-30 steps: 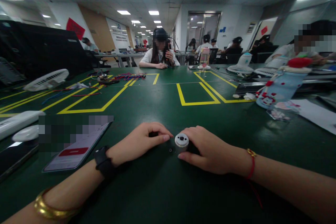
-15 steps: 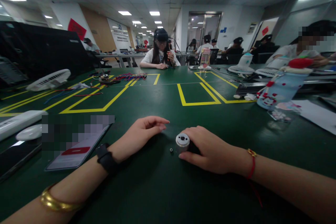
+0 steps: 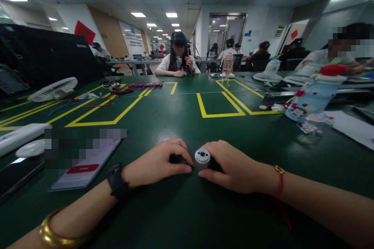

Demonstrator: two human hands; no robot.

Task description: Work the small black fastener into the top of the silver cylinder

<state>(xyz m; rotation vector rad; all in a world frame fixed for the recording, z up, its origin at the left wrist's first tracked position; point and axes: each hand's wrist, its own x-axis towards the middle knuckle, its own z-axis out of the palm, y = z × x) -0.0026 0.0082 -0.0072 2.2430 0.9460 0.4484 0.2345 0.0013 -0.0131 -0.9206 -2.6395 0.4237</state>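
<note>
Wrapped round a silver cylindrical motor (image 3: 202, 157), my right hand (image 3: 230, 166) keeps it upright on the green table. The motor's top face shows a dark centre and small holes. Just left of it, my left hand (image 3: 163, 159) has its thumb and index finger pinched together at the tabletop. They close over the spot of a small metal ring, which the fingertips now almost wholly hide. A black band sits on my left wrist.
A phone (image 3: 87, 159) lies left of my left forearm, with white devices beyond it. A blue bottle (image 3: 311, 95) and paper (image 3: 352, 126) are on the right. Wires (image 3: 143, 85) and yellow tape (image 3: 223, 115) mark the far table. A person (image 3: 177, 60) sits opposite.
My left hand has come down and toward me, its fingertips closing where the small ring lay in the open. My right hand and the motor have stayed put.
</note>
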